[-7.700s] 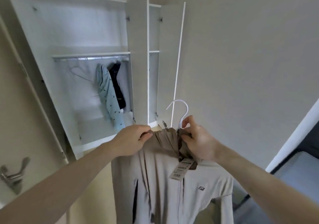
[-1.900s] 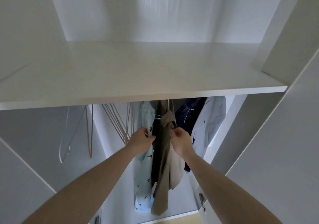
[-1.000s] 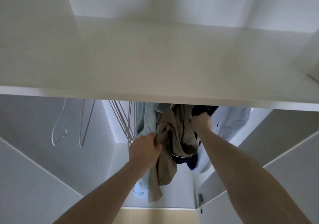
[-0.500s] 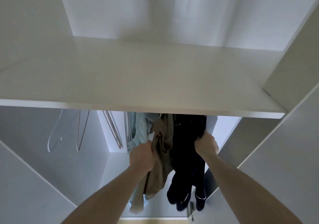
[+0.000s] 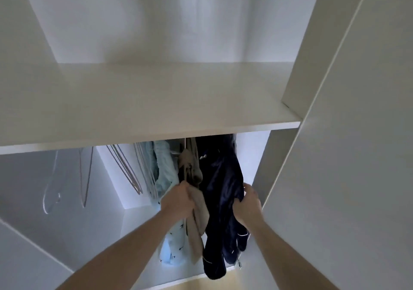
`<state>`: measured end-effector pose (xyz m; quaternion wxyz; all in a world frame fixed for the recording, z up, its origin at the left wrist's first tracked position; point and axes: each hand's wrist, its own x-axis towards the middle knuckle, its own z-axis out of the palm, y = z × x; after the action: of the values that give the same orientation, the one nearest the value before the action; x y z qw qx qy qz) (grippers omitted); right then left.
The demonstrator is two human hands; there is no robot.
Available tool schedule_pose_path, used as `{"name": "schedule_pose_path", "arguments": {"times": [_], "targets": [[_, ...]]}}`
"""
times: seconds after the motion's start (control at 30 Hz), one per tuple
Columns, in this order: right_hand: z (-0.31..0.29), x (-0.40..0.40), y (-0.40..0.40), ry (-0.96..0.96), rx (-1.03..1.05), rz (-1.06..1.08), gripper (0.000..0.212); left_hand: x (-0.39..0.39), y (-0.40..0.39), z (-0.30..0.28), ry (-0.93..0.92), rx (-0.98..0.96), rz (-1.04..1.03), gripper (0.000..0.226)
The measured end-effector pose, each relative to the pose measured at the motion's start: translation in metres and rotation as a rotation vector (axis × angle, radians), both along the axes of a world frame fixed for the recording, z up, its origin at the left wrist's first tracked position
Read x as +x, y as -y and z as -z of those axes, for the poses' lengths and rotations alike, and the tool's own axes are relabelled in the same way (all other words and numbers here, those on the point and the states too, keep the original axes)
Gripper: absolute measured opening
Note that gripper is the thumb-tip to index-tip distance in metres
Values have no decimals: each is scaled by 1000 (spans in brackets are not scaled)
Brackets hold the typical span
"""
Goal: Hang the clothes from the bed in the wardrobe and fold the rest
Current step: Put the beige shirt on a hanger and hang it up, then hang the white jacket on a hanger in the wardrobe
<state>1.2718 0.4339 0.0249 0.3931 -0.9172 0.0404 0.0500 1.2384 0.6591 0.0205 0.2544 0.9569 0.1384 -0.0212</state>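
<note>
Under the white wardrobe shelf point(image 5: 143, 120) hang three garments side by side. The beige jacket point(image 5: 199, 216) is in the middle and my left hand point(image 5: 178, 200) grips its fabric. To its right hangs a dark navy garment point(image 5: 221, 191) with white piping; my right hand point(image 5: 248, 204) grips its right edge. A light blue patterned shirt point(image 5: 165, 173) hangs to the left of the beige jacket, partly behind my left arm. The rail and the hanger hooks are hidden by the shelf.
Several empty wire hangers point(image 5: 125, 169) hang left of the clothes, with two more hangers point(image 5: 85, 178) further left. The wardrobe's right side panel point(image 5: 335, 155) stands close beside my right hand. A strip of wooden floor point(image 5: 192, 286) shows below.
The beige jacket went from my hands outside the wardrobe onto the rail. Over the last second my right hand dropped from near the shelf to the navy garment's right edge.
</note>
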Motion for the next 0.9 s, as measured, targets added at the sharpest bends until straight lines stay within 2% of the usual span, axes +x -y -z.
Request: {"name": "schedule_pose_path", "arguments": {"times": [0.07,0.17,0.3,0.53,0.73,0.9], "targets": [[2,-39,2,0,69,14,53,-24,1,-4,19,-130,68,30],[6,-104,2,14,189,51,51,-69,0,-5,46,-254,159,25],[4,-191,3,37,305,168,45,-122,4,-9,-3,-232,375,24],[-21,-353,31,59,289,331,41,-205,53,-45,31,-130,724,25],[-32,-514,82,81,281,626,38,-304,132,-51,5,-106,1045,27],[-30,-688,129,111,285,925,39,-423,222,-47,-28,-73,1336,28]]}}
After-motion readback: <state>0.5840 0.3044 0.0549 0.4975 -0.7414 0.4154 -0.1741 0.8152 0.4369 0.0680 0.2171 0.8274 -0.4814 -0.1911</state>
